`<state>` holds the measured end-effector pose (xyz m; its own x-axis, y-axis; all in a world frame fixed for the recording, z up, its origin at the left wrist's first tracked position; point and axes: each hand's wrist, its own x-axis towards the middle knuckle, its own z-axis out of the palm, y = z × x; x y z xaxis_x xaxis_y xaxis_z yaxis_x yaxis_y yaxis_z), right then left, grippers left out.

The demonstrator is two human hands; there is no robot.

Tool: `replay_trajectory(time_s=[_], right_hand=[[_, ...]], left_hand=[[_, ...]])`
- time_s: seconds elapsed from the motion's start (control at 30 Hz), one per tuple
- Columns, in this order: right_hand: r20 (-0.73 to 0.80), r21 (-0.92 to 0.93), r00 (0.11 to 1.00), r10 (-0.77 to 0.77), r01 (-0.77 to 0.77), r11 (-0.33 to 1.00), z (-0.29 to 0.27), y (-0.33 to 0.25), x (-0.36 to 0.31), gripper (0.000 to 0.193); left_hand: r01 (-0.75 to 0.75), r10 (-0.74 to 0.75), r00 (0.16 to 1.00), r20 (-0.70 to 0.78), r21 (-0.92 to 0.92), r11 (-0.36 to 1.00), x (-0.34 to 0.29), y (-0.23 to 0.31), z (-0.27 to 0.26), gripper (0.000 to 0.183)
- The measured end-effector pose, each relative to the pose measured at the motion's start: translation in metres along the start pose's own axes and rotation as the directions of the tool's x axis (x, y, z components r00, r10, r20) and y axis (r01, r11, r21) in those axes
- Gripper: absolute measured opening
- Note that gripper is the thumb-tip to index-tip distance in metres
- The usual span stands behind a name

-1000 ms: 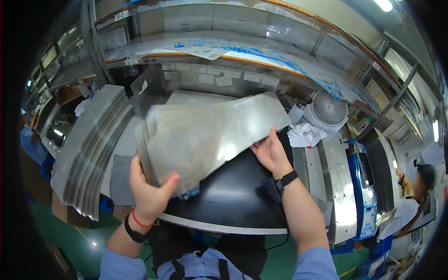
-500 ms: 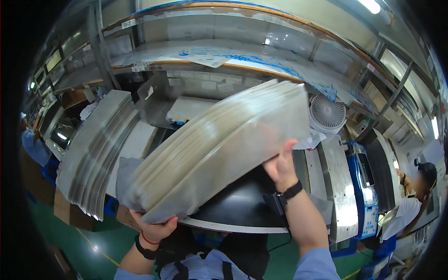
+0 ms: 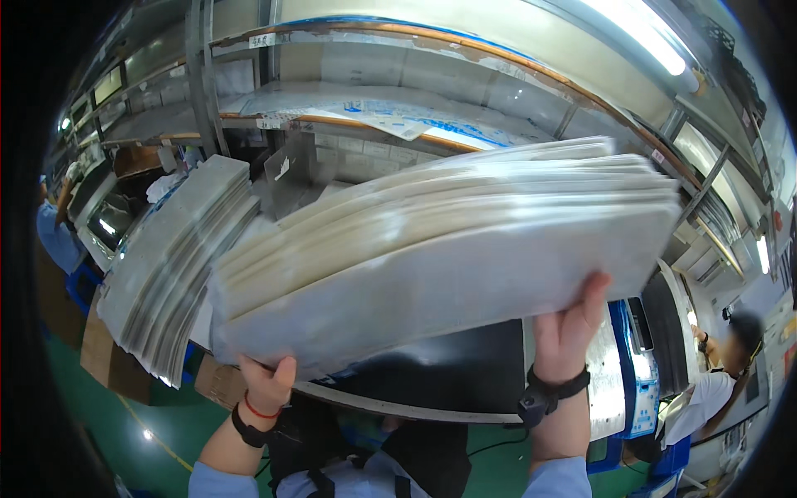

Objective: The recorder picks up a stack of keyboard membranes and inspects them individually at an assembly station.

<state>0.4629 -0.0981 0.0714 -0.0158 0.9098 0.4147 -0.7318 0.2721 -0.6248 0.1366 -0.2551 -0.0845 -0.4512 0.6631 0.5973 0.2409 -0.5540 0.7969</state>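
A thick stack of long, thin whitish sheets is held up in front of me, its layers slightly fanned along the upper edge. My left hand is closed on the lower left corner, thumb on the near face and fingers hidden beneath. Toward the right end, my right hand grips the lower edge, with its thumb up along the near face. Below the stack lies a black work surface, partly covered from view. Motion blurs the stack's edges.
Another stack of grey sheets stands on the left. A long shelf spans the back. On the right are a metal plate, a blue case and a dark stack. A co-worker sits beyond them; another person is far left.
The stack has swung from a steep slant to nearly level, its right end shifting right. My right hand has moved right with it. The white fan is now hidden behind the sheets.
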Motion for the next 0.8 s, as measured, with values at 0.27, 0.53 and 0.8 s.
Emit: replay_trajectory(time_s=[0.27,0.53,0.8], right_hand=[[0.233,-0.071,0.970,-0.073,0.092,0.993,0.009,-0.044,-0.024,0.050],[0.327,0.214,0.942,-0.072,0.000,0.977,-0.058,-0.051,0.032,0.058],[0.382,-0.156,0.922,0.065,-0.005,0.988,-0.109,-0.030,0.054,0.045]], left_hand=[[0.186,-0.188,0.982,0.001,-0.168,0.968,0.030,0.006,0.036,0.041],[-0.483,0.492,0.868,-0.067,0.118,0.868,0.100,0.023,-0.015,0.054],[-0.513,0.601,0.743,0.293,-0.326,0.794,0.140,0.039,0.000,0.050]])
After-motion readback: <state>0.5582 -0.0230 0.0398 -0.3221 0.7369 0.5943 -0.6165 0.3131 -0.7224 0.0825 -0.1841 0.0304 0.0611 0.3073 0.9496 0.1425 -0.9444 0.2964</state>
